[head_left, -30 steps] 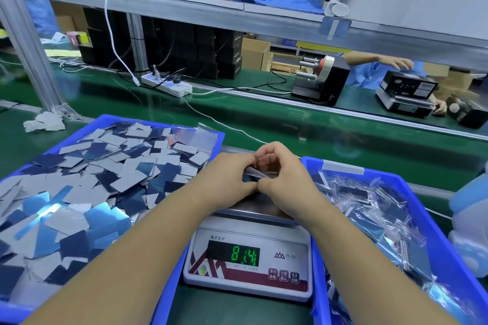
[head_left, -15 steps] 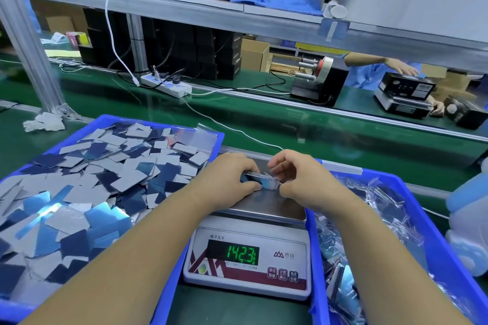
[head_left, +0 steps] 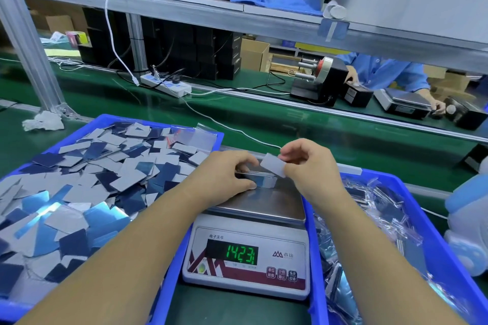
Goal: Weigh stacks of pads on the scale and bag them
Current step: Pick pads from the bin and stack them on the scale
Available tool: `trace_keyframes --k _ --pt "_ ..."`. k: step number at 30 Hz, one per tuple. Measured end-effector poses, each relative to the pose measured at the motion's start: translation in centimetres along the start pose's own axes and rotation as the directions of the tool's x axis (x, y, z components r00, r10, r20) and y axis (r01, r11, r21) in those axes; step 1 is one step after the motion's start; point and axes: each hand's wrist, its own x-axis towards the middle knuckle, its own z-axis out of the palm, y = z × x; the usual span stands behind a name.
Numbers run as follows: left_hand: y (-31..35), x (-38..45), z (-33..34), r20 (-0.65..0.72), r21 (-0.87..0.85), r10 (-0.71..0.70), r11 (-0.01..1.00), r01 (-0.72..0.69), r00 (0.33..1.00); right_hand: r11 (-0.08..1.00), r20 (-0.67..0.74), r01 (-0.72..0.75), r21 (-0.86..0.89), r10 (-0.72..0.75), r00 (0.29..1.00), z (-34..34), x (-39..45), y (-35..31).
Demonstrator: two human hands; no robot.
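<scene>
A white digital scale (head_left: 247, 256) sits between two blue bins, its green display reading 142.3. A thin stack of pads (head_left: 260, 179) lies on the scale's steel pan (head_left: 266, 202). My left hand (head_left: 224, 174) rests on the stack's left end, fingers closed around it. My right hand (head_left: 309, 163) pinches a single grey pad (head_left: 273, 167), lifted and tilted just above the stack's right end.
The left blue bin (head_left: 169, 272) holds several loose grey and blue pads (head_left: 79, 185), with empty clear bags (head_left: 199, 136) at its far corner. The right blue bin (head_left: 438, 240) holds bagged pads (head_left: 369, 232). Behind run a green conveyor (head_left: 290, 124), power strip (head_left: 165, 84) and tape dispenser (head_left: 320, 80). Another person works at back right.
The stack came down onto the pan and the reading rose from 81.4 to 142.3. My right hand then lifted one grey pad off the stack's right end.
</scene>
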Motion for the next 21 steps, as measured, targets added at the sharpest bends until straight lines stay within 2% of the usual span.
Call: trace_keyframes --k 5,10,15,18,21 --pt "0.1 -0.2 -0.1 -0.023 -0.023 -0.064 0.998 0.063 0.998 0.997 0.15 0.053 -0.049 -0.045 0.988 1.3 -1.0 -0.5" --pt "0.5 -0.3 -0.1 -0.024 0.058 -0.005 0.998 0.006 1.0 0.999 0.266 0.05 0.016 -0.052 0.962 1.8 -1.4 -1.0" --pt "0.8 -0.3 0.0 -0.039 0.063 -0.028 0.998 0.03 0.999 0.935 0.305 0.147 -0.324 -0.044 0.951 1.0 -1.1 -0.9" --pt "1.1 -0.2 0.3 -0.054 0.088 -0.035 0.995 0.04 0.998 0.894 0.334 0.204 -0.398 -0.066 0.94 1.8 -1.5 -0.9" --pt "1.5 -0.2 0.4 -0.05 0.064 -0.046 0.997 0.049 0.998 0.878 0.294 0.221 -0.424 -0.097 0.951 2.5 -1.6 -1.0"
